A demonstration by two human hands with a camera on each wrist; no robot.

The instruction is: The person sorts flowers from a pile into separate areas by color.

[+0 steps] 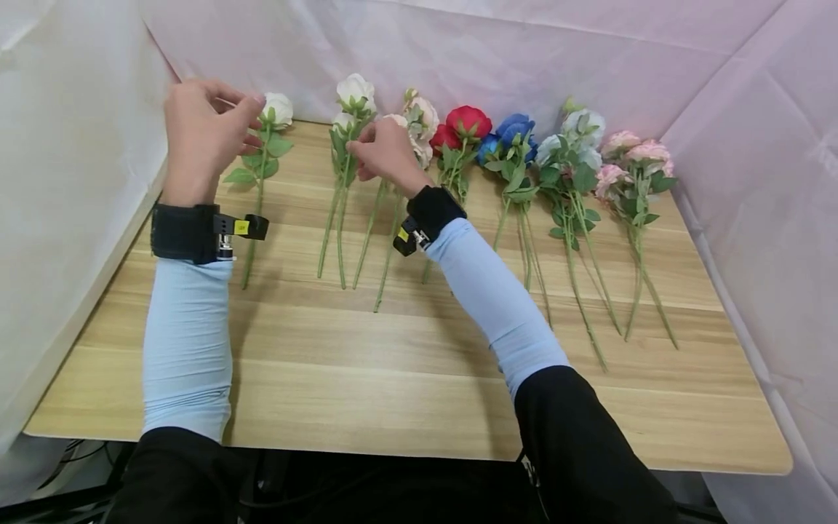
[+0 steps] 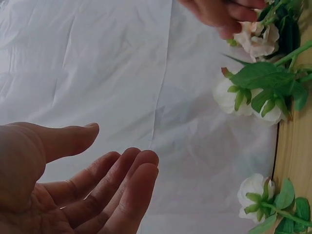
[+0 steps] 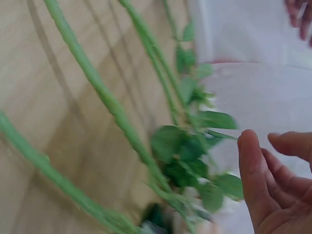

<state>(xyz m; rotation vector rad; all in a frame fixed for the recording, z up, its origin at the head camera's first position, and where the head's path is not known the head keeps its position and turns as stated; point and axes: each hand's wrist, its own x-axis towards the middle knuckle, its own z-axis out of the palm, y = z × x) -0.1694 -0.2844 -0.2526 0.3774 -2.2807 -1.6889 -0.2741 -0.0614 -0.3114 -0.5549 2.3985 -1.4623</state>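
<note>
A row of artificial flowers is laid out on the wooden table (image 1: 406,364), blooms toward the white cloth backdrop (image 1: 524,51). The left hand (image 1: 203,135) is held just above the single white rose (image 1: 278,109) at the left end of the row; its fingers are loosely bent and nothing is grasped, as is plainly shown in the left wrist view, where the palm is seen empty against the cloth. The right hand (image 1: 386,156) is lowered over the white rose stems (image 1: 340,189) and the cream rose stems (image 1: 382,240) beside them; its fingers are curved downward at the leaves, but whether a stem is pinched cannot be told, since the right wrist view is blurred and only relaxed fingertips near green leaves are shown. Further right, red roses (image 1: 466,124), blue roses (image 1: 513,135), pale blue roses (image 1: 579,135) and pink roses (image 1: 635,164) are lined up, untouched.
</note>
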